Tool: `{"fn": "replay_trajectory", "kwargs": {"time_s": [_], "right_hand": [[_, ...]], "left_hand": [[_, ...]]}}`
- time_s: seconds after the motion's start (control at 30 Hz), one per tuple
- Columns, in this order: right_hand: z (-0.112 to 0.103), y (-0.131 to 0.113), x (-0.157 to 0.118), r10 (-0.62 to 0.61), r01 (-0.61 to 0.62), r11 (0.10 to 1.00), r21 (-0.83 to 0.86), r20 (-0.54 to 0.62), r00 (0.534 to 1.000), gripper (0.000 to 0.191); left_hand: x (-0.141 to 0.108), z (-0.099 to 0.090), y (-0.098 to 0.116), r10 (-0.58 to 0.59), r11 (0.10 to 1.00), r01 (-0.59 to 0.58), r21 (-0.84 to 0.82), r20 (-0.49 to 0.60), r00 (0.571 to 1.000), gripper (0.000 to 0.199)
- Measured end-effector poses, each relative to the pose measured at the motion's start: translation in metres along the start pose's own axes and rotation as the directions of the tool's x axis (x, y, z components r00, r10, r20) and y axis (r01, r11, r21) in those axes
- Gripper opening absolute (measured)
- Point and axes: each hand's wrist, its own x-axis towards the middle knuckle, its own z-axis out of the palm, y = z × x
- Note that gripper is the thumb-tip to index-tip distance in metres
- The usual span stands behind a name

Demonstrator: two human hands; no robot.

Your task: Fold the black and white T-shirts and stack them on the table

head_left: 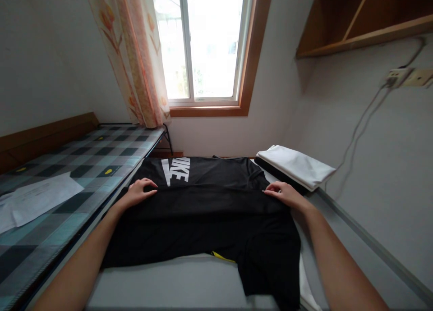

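A black T-shirt (203,225) with white NIKE lettering lies spread sideways across a pale table (162,284). A fold line runs across it from one of my hands to the other. At the left end of that line, my left hand (139,194) has thumb and forefinger curled together on the cloth. My right hand (284,194) pinches the fold's other end near the shoulder. One short sleeve (267,266) hangs toward me at the lower right. A thin yellow strip (223,257) shows at the near edge of the shirt.
Folded white cloth (297,164) rests on a dark layer at the table's far right, by the wall. To the left stands a bed with a checked mattress (118,144) and white papers (43,196). A cable (355,130) hangs down the right wall.
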Motion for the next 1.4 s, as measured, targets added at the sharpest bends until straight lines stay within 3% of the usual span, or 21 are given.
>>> {"fn": "replay_trajectory", "kwargs": {"time_s": [0.27, 0.33, 0.5, 0.63, 0.7, 0.8, 0.87, 1.0, 1.13, 1.4], "right_hand": [[0.001, 0.002, -0.001, -0.007, -0.001, 0.993, 0.119, 0.061, 0.998, 0.038], [0.002, 0.0, -0.001, -0.001, -0.004, 0.994, 0.107, 0.048, 0.999, 0.036], [0.003, 0.0, -0.001, 0.014, -0.015, 0.999, 0.048, 0.012, 1.0, 0.034], [0.001, -0.002, -0.004, 0.012, -0.012, 0.999, -0.048, 0.007, 1.0, 0.026], [0.0, -0.01, -0.005, 0.017, -0.023, 0.986, -0.165, -0.038, 0.999, 0.02], [0.006, -0.032, -0.004, -0.052, -0.032, 0.935, -0.354, -0.227, 0.972, 0.023], [0.017, -0.05, -0.002, -0.161, 0.042, 0.922, -0.384, -0.281, 0.946, 0.031], [0.05, -0.07, 0.005, -0.328, 0.259, 0.892, -0.369, -0.137, 0.935, 0.047], [0.07, -0.067, 0.01, -0.243, 0.198, 0.882, -0.427, -0.053, 0.969, 0.057], [0.074, -0.065, 0.012, -0.163, 0.14, 0.866, -0.479, -0.007, 0.987, 0.061]], "left_hand": [[0.001, -0.005, -0.003, -0.087, 0.996, 0.084, 0.035, 0.088, 0.992, 0.025], [0.0, -0.003, 0.0, -0.086, 0.994, 0.083, 0.069, 0.049, 0.995, 0.021], [-0.001, 0.007, 0.007, 0.003, 0.98, 0.031, 0.196, -0.174, 0.985, 0.021], [-0.003, 0.013, 0.009, 0.01, 0.965, 0.044, 0.258, -0.203, 0.979, 0.02], [-0.004, 0.013, 0.013, -0.004, 0.961, 0.066, 0.267, -0.228, 0.974, 0.021], [-0.006, 0.015, 0.022, 0.013, 0.967, 0.053, 0.251, -0.254, 0.967, 0.028], [-0.007, 0.019, 0.029, 0.054, 0.973, 0.003, 0.229, -0.243, 0.969, 0.037], [-0.006, 0.032, 0.034, 0.087, 0.976, -0.061, 0.207, -0.123, 0.989, 0.056], [-0.004, 0.04, 0.028, 0.027, 0.98, -0.033, 0.194, 0.033, 0.999, 0.059], [-0.004, 0.037, 0.033, 0.002, 0.97, -0.027, 0.242, 0.104, 0.995, 0.062]]}}
